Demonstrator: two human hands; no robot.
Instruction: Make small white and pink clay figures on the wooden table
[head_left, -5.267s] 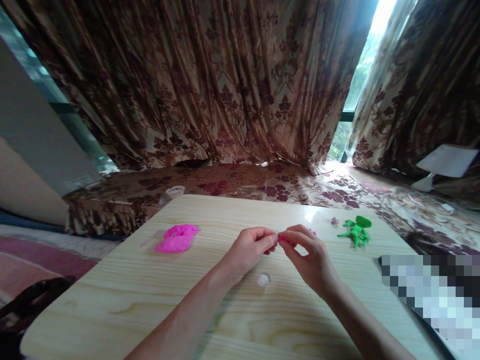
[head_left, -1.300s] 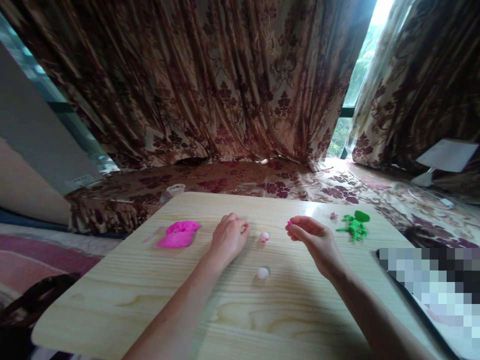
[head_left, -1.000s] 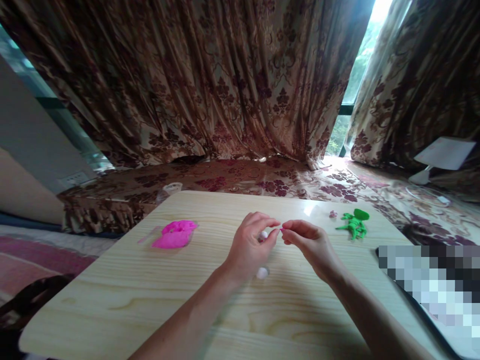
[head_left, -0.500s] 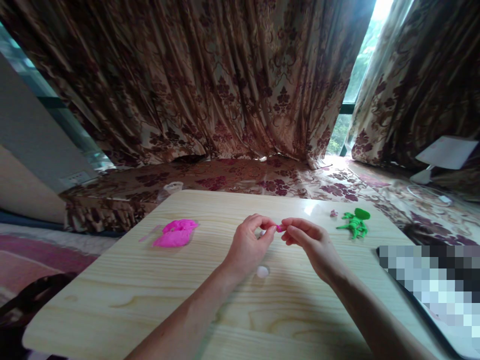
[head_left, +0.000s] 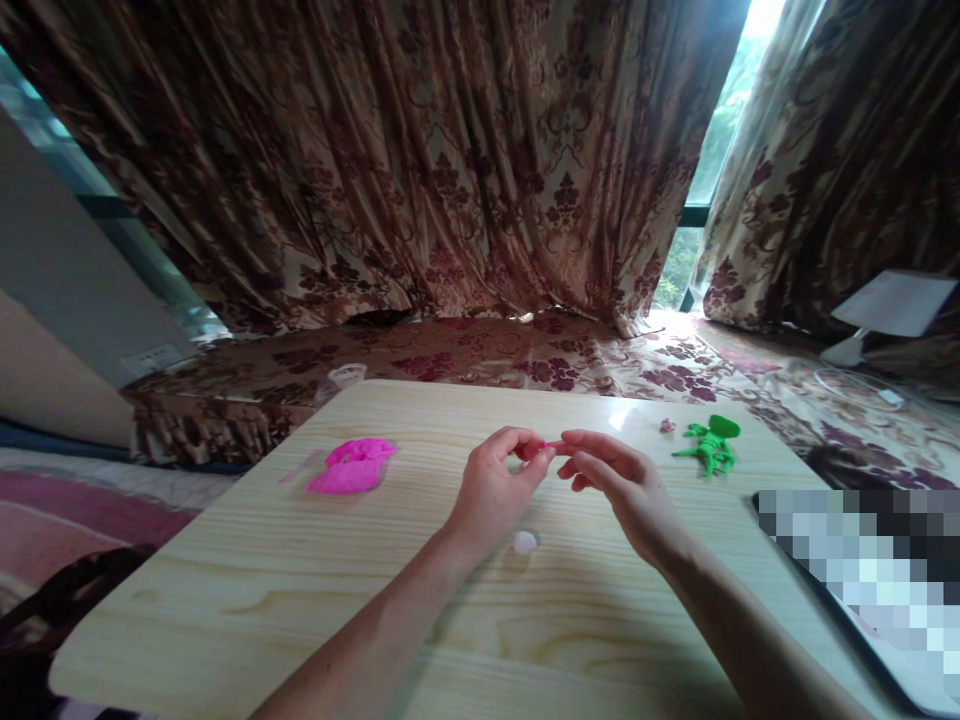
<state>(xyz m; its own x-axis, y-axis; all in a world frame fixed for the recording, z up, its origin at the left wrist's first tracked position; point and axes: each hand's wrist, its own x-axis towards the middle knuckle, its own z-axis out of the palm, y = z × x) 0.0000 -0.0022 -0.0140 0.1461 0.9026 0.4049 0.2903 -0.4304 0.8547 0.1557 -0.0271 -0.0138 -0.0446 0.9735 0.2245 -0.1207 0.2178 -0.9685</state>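
Thumb and fingers of my left hand pinch a tiny bit of pink modelling clay, most of it hidden by the fingertips. My right hand meets it from the right; its forefinger touches the left fingertips, and its thumb stands apart from that finger with nothing visible between them. Behind my left hand, the pink-spotted white ball is almost wholly covered. A plain white clay ball lies on the table just below my hands. Farther left is a large lump of bright pink clay on a clear wrapper.
On the wooden table, a green clay figure and a small pinkish piece sit at the back right. A dark-edged, blurred-out device is at the right. A clear container stands beyond the far left corner.
My hands came together over the spotted ball. The pink bit, first in my right fingertips, then showing between both hands, is now in my left pinch; my right thumb has drawn off.
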